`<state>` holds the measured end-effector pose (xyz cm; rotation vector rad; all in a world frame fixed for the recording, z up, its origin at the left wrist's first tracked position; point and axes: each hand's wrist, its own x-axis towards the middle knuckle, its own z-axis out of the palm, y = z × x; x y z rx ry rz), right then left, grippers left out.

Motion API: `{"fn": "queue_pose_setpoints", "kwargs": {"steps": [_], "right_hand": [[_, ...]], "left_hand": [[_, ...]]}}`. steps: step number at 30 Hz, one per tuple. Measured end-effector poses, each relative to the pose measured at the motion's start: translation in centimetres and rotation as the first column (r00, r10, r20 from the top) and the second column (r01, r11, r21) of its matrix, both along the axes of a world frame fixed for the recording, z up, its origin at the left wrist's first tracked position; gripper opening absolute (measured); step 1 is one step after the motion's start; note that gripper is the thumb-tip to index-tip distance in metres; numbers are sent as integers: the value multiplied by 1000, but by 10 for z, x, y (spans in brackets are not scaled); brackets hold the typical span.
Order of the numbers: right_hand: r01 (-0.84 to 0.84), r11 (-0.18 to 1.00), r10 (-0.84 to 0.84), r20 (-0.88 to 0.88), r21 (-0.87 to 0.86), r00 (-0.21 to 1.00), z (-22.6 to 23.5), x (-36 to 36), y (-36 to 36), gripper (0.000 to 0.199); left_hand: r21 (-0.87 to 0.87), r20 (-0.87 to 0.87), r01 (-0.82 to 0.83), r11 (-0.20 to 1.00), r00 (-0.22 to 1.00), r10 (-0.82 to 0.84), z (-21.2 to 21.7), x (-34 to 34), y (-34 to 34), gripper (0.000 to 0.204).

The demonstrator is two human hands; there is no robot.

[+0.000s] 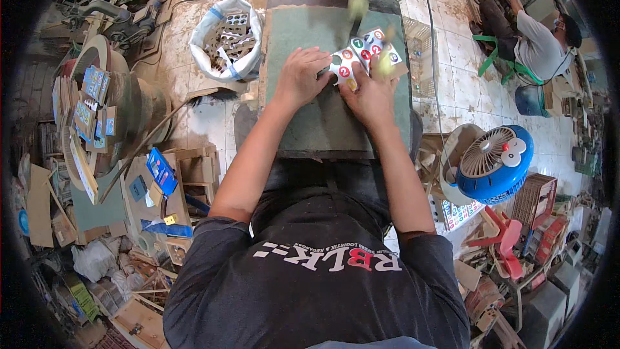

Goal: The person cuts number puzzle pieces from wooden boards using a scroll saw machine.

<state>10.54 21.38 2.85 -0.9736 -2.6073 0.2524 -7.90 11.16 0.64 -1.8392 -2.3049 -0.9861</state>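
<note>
My left hand (302, 76) rests on the green work surface (310, 126), its thumb and fingertips at the left edge of a white board strip (347, 68). Coloured circles with numbers cover the strip, and dark round holes show near its left end. From the lower right, my right hand (371, 98) grips the strip's near edge, thumb on top; its fingers are partly hidden. Just beyond it lies another printed piece (373, 40) with similar circles. A blurred yellow-green shape (387, 61) overlaps the printed pieces, and I cannot tell what it is.
A white sack (226, 39) full of punched board scraps stands left of the work surface. Further left, cut pieces are stacked on a round stand (97, 110). A plastic crate (420, 58) and a blue fan (494, 161) stand to the right. A seated person (539, 42) is at far right.
</note>
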Motion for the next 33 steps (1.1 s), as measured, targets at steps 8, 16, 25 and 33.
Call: {"fn": "queue_pose_setpoints", "kwargs": {"steps": [8, 16, 25, 33], "right_hand": [[-135, 983, 133, -23, -128, 991, -10, 7, 24, 61], [-245, 960, 240, -54, -135, 969, -4, 8, 50, 66], [-550, 810, 579, 127, -205, 805, 1, -3, 101, 77], [-571, 736, 480, -313, -365, 819, -32, 1, 97, 75]], "left_hand": [[39, -5, -46, 998, 999, 46, 1, 11, -1, 34], [49, 0, -100, 994, 995, 100, 3, 19, -3, 35], [39, 25, -194, 980, 981, 193, 5, 36, -5, 39], [54, 18, -212, 976, 977, 211, 2, 35, -3, 39]]}}
